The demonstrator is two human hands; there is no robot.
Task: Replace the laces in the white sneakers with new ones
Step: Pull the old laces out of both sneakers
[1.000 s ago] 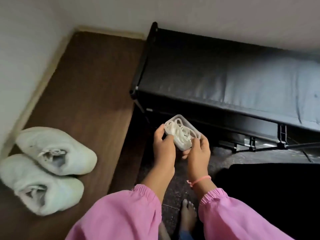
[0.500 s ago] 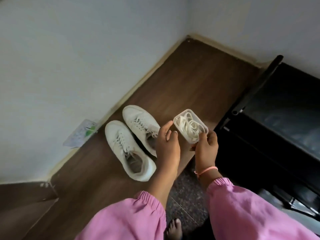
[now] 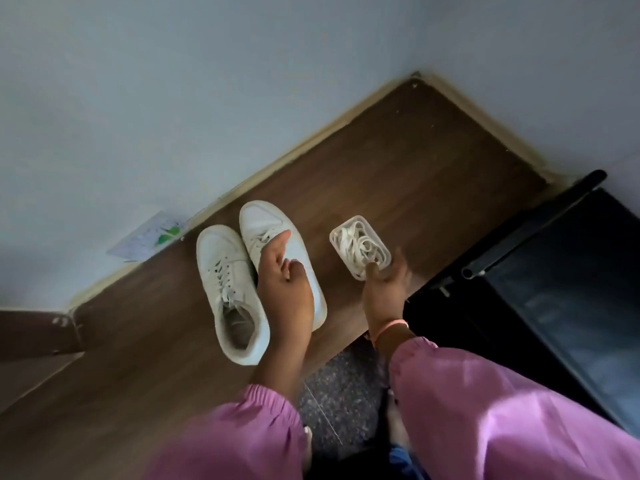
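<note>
Two white sneakers stand side by side on a brown wooden surface by the wall, still laced: the left sneaker (image 3: 227, 289) and the right sneaker (image 3: 266, 223). My left hand (image 3: 284, 285) hovers over the right sneaker with loosely curled fingers, holding nothing and hiding the shoe's middle. A small clear plastic container (image 3: 346, 233) filled with coiled white laces (image 3: 360, 245) sits low over the wood to the right of the shoes. My right hand (image 3: 384, 289) holds its near end, thumb on the rim; the hand is blurred.
A black padded bench (image 3: 561, 282) with a metal frame stands at the right. A printed paper with green marks (image 3: 152, 237) leans at the wall's foot. Speckled floor (image 3: 339, 393) lies below the wooden edge, between my pink sleeves.
My left hand let go of the container and moved left over the sneakers. My right hand alone carried the container down and to the right, toward the wood.
</note>
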